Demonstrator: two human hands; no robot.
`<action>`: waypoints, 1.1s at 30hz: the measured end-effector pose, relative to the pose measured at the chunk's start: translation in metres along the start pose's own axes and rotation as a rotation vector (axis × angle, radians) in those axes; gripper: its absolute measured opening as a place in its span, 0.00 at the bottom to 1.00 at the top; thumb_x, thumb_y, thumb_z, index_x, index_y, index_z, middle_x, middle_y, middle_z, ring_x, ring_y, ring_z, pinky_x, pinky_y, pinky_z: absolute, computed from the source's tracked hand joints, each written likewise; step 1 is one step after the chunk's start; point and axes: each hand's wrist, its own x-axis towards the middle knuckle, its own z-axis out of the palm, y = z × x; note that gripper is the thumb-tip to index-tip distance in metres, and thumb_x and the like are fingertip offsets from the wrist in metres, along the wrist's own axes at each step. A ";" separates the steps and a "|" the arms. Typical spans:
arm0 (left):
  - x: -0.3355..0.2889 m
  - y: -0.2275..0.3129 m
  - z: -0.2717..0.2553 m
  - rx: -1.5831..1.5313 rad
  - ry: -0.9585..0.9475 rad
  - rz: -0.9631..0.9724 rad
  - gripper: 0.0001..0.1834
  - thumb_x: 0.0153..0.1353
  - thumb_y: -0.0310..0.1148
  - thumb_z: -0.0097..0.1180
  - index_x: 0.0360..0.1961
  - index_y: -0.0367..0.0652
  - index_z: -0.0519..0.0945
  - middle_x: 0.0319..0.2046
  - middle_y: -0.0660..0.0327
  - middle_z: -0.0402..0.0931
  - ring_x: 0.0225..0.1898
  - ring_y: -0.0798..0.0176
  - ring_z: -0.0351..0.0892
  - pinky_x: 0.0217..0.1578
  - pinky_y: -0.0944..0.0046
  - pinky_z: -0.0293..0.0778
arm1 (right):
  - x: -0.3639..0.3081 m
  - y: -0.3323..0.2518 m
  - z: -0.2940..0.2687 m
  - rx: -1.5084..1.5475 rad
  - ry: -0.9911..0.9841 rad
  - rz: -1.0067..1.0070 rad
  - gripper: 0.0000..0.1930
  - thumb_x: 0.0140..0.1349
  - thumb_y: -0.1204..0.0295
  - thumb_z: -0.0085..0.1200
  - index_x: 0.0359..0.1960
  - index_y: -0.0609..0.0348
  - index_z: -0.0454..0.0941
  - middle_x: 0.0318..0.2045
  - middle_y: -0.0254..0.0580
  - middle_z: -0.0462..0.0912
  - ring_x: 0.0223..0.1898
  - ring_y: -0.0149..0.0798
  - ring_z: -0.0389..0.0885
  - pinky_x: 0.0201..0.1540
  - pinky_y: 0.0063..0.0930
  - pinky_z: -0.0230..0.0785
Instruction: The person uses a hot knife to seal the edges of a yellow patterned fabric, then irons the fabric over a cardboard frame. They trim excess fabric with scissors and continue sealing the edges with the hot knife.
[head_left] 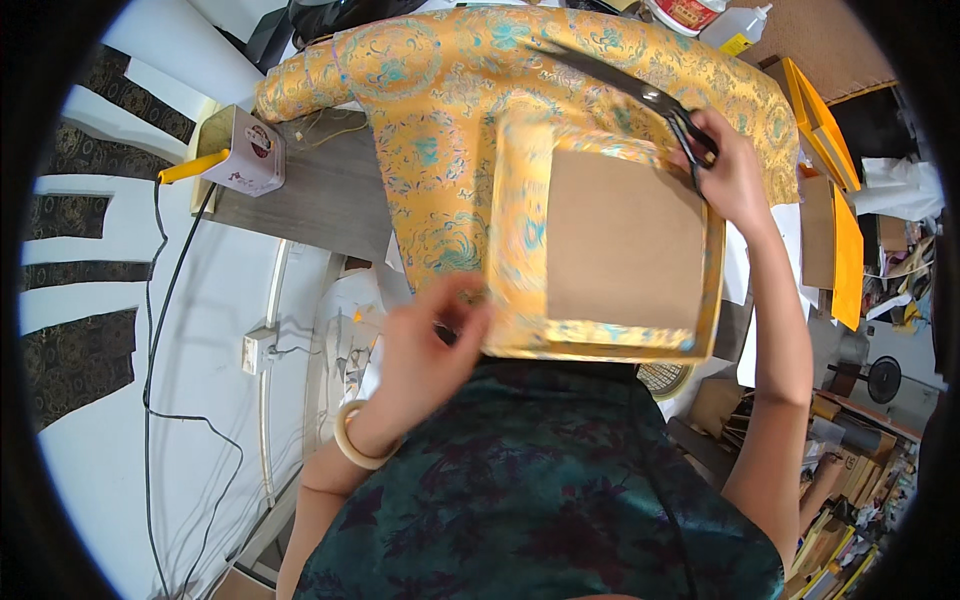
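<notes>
My right hand (728,168) is closed around the handles of black scissors (650,95), whose blades point to the upper left above the cloth. Below it is a shallow square box (520,240), wrapped in yellow patterned brocade with a plain brown board inside; its left side is blurred. At the box's lower left corner is my left hand (430,335), smeared by motion, thumb and fingers curled together. Whatever it may pinch there is too small or hidden to tell. A large sheet of yellow brocade (430,150) with blue-green motifs lies beneath and behind the box.
A grey table (320,190) carries the cloth. At its left edge stands a pale container (245,150) with a yellow-handled tool (195,165) and hanging cords. A white bottle (735,30) stands at the back; yellow folded boards (845,255) are at right.
</notes>
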 end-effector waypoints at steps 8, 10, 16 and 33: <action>-0.005 -0.020 0.007 -0.331 -0.376 -0.041 0.08 0.66 0.29 0.62 0.43 0.35 0.82 0.33 0.58 0.85 0.34 0.67 0.85 0.35 0.67 0.78 | 0.066 -0.021 0.051 0.055 -0.252 -0.380 0.13 0.56 0.82 0.63 0.42 0.63 0.74 0.32 0.46 0.85 0.34 0.41 0.86 0.37 0.34 0.75; 0.020 -0.022 -0.017 -0.225 -0.106 -0.023 0.07 0.67 0.27 0.60 0.42 0.34 0.82 0.32 0.60 0.84 0.33 0.71 0.82 0.35 0.67 0.77 | 0.063 -0.026 0.046 -0.051 -0.145 -0.436 0.12 0.58 0.80 0.63 0.42 0.62 0.75 0.29 0.44 0.82 0.30 0.36 0.82 0.32 0.32 0.69; 0.111 -0.050 -0.049 -0.175 0.090 0.132 0.10 0.66 0.32 0.64 0.37 0.33 0.82 0.26 0.67 0.79 0.29 0.76 0.75 0.32 0.71 0.73 | -0.014 -0.048 0.014 0.157 -0.247 0.021 0.12 0.57 0.79 0.63 0.42 0.65 0.79 0.26 0.32 0.74 0.28 0.24 0.69 0.31 0.19 0.64; 0.128 -0.055 -0.057 -0.271 -0.187 0.055 0.10 0.66 0.33 0.65 0.35 0.36 0.82 0.24 0.74 0.74 0.27 0.80 0.67 0.29 0.74 0.66 | -0.047 -0.033 0.013 -0.049 -0.321 -0.283 0.27 0.37 0.88 0.57 0.47 0.70 0.81 0.41 0.48 0.83 0.35 0.42 0.85 0.38 0.29 0.79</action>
